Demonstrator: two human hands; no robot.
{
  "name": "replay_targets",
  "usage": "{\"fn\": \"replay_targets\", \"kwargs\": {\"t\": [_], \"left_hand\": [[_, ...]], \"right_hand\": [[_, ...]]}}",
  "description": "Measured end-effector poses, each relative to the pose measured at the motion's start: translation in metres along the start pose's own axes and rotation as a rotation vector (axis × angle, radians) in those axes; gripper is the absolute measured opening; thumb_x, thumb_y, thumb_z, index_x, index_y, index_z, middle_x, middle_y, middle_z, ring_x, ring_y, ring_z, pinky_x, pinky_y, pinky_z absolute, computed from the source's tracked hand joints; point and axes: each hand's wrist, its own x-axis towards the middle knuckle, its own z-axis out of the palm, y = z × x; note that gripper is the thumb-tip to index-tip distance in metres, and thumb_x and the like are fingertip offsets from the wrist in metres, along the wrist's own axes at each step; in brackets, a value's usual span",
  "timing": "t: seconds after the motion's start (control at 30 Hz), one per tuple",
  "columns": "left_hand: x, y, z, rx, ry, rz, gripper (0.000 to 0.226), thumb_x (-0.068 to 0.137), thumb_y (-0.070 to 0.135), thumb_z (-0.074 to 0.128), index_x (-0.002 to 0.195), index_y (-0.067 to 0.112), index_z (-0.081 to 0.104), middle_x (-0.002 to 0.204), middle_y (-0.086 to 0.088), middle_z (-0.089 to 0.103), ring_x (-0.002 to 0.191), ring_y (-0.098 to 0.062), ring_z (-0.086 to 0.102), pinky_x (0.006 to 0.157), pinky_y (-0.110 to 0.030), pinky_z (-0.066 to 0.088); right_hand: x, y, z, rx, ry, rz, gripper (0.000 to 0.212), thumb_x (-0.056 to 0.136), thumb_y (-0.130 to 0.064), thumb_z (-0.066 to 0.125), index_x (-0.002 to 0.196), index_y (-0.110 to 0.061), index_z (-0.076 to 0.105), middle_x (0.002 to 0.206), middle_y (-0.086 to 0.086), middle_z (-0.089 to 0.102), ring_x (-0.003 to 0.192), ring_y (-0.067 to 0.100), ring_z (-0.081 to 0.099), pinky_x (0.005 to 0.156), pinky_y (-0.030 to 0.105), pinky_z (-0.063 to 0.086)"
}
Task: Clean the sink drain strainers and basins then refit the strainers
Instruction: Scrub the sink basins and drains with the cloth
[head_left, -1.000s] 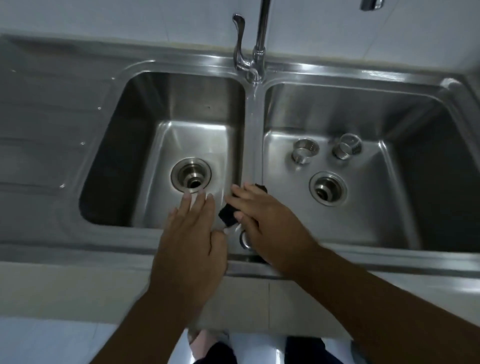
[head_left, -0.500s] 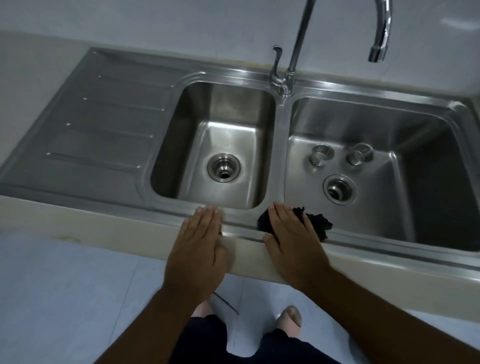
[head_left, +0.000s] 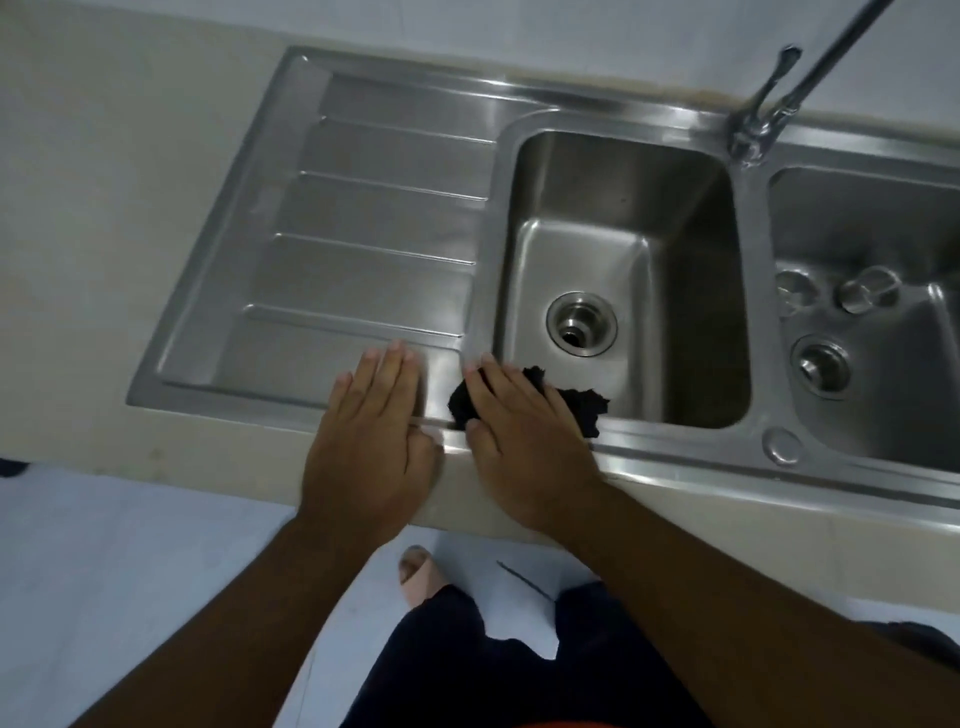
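A stainless double sink fills the view. The left basin (head_left: 675, 218) has an open drain (head_left: 581, 323). The right basin (head_left: 883, 223) holds its own open drain (head_left: 822, 366) and two loose metal strainers (head_left: 795, 292) (head_left: 866, 295) lying behind it. My right hand (head_left: 524, 441) presses flat on a black cloth (head_left: 576, 402) on the sink's front rim at the left basin's near left corner. My left hand (head_left: 371, 447) rests flat on the front edge of the ribbed drainboard (head_left: 363, 208), fingers straight, holding nothing.
A chrome tap with lever (head_left: 763, 119) rises behind the divider between the basins. A round plugged hole (head_left: 783, 445) sits in the front rim. Beige countertop (head_left: 104, 208) lies left of the drainboard. My feet and pale floor (head_left: 130, 571) show below the counter edge.
Both hands have slid left along the front rim, from the basin divider to the left basin's corner and the drainboard. The cloth went with my right hand, which now lies flat on it.
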Motion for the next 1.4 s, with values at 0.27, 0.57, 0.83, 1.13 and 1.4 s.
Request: {"fn": "replay_targets", "kwargs": {"t": [0.27,0.57,0.83,1.13,1.4], "left_hand": [[0.086,-0.024,-0.010,0.005,0.025,0.067,0.076,0.086,0.035,0.012,0.159,0.013,0.013,0.167,-0.004,0.011,0.155,-0.020,0.002,0.123,-0.033,-0.005],[0.194,-0.004,0.021,0.010,0.066,0.217,0.067,0.092,0.039,0.013,0.155,0.021,0.002,0.167,-0.001,0.010,0.152,-0.011,-0.006,0.119,-0.027,-0.013],[0.293,0.011,0.023,0.009,0.100,0.130,0.072,0.091,0.034,0.016,0.159,0.014,0.003,0.168,-0.003,0.001,0.153,-0.013,-0.009,0.121,-0.027,-0.012],[0.333,0.038,0.035,0.124,0.077,0.182,0.074,0.100,0.048,0.028,0.160,0.011,0.006,0.168,-0.005,0.002,0.155,-0.018,-0.003,0.126,-0.037,0.000],[0.334,0.042,0.033,0.183,0.036,0.171,0.083,0.091,0.053,0.020,0.159,0.012,-0.004,0.168,-0.006,-0.005,0.155,-0.018,-0.006,0.127,-0.039,0.002]], "right_hand": [[0.097,0.014,-0.009,0.189,0.121,0.065,0.055,0.108,-0.022,0.034,0.160,-0.023,0.016,0.169,-0.002,0.007,0.156,0.020,0.003,0.125,0.045,0.015],[0.248,0.080,-0.064,-0.039,0.220,0.025,0.053,0.108,-0.024,0.031,0.159,-0.020,0.017,0.168,0.000,0.014,0.155,0.022,0.007,0.126,0.042,0.011],[0.330,0.135,-0.107,-0.274,0.315,-0.033,0.061,0.105,-0.021,0.040,0.160,-0.018,0.012,0.168,0.001,0.012,0.156,0.021,0.004,0.126,0.042,0.005],[0.284,0.227,-0.130,-0.370,0.414,0.086,0.079,0.093,-0.004,0.050,0.160,-0.020,0.011,0.168,-0.001,0.010,0.155,0.015,0.003,0.127,0.043,0.008],[0.225,0.271,-0.113,-0.361,0.529,-0.079,0.078,0.080,0.007,0.066,0.151,-0.011,0.038,0.160,0.008,0.032,0.150,0.025,0.025,0.122,0.050,0.022]]}}
